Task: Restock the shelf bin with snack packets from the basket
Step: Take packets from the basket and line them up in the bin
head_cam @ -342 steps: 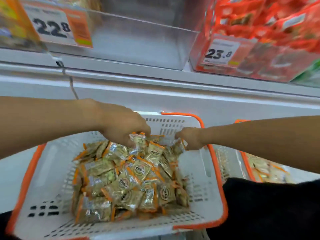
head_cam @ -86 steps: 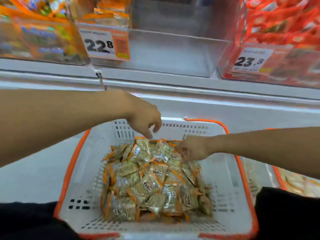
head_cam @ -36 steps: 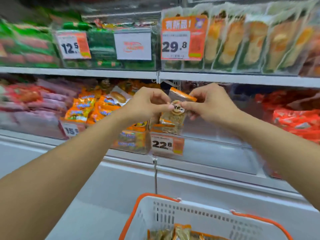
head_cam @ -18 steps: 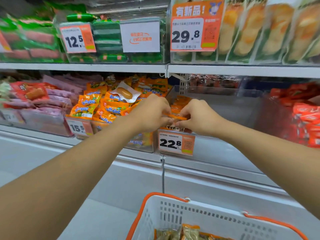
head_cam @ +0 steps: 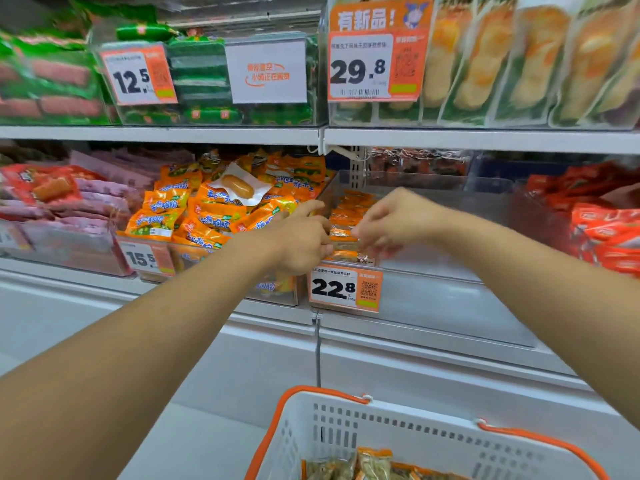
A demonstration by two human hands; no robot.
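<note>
Both hands hover over the clear plastic shelf bin [head_cam: 450,306], at its left end. There, flat orange-edged snack packets [head_cam: 346,220] lie in a stack running from near to far. The left hand [head_cam: 301,237] has curled fingers; the blurred right hand [head_cam: 388,220] has loosely bent fingers, and I cannot tell if either holds something. More packets sit in the white plastic basket with orange rim [head_cam: 433,434], near.

Scene was bright, evenly lit, light source not visible; shadows were soft and faint. Right hand [head_cam: 391,221] was smeared by motion blur, fingers indistinct. Clear shelf bin [head_cam: 450,306] front carried pale sheen. Upper left packets were soft, streaked. Wide-angle lens bent shelf edges, stretched forearms toward lower corners. Price tag [head_cam: 344,288] digits stayed legible, fine print mushy
</note>
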